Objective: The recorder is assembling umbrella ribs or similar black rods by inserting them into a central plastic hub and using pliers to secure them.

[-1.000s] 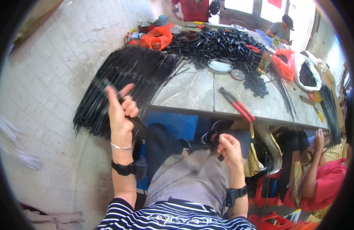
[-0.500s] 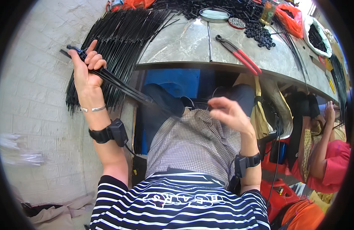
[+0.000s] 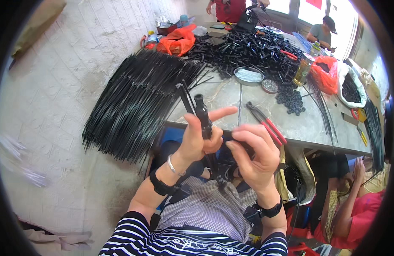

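My left hand (image 3: 192, 143) is wrapped round a bundle of thin black rods (image 3: 202, 113), its index finger stretched to the right. A thicker black tubular end stands up among the rods above the fist, and their far tips hang down toward my lap. Close on the right of the bundle is my right hand (image 3: 261, 160), fingers curled and thumb near the index fingertip. Whatever lies between those fingertips is too small or hidden to make out. A large pile of similar black rods (image 3: 128, 106) lies at the table's left end.
On the grey table (image 3: 222, 96) lie red-handled pliers (image 3: 271, 129), a round dish (image 3: 248, 77), a tin of small metal pieces (image 3: 269, 86), black rings (image 3: 291, 99) and a heap of black parts (image 3: 248, 53). A co-worker's arm (image 3: 350, 196) is at the right; others sit at the far side.
The view has tilted up, showing more of the table. My left hand has brought the rods from the left to in front of me; my right hand has come near them, fingers more curled.
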`<control>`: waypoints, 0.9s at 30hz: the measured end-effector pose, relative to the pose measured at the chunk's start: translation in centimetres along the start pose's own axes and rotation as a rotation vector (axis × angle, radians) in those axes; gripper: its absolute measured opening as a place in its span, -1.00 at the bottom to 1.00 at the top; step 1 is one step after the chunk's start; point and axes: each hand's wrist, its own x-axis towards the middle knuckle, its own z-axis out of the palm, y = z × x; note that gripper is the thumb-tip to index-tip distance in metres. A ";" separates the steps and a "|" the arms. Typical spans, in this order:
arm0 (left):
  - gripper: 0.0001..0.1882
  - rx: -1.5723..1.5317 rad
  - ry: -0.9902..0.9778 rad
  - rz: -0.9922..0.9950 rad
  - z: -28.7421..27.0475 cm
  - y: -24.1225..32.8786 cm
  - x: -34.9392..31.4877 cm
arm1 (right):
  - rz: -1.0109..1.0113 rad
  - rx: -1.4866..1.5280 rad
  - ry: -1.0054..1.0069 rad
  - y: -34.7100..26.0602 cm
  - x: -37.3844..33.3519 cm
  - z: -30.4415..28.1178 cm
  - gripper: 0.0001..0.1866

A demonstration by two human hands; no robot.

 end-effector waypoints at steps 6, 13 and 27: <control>0.21 -0.001 0.012 -0.013 -0.4 -1.1 -0.3 | -0.098 -0.004 -0.067 2.0 0.7 2.1 -0.65; 0.33 -0.052 0.007 -0.049 -1.3 -1.1 -1.0 | -0.122 -0.045 -0.112 2.8 0.7 3.2 -0.70; 0.32 -0.090 -0.007 -0.060 -3.5 -1.8 -2.1 | -0.319 -0.284 -0.151 2.4 0.6 5.4 -0.81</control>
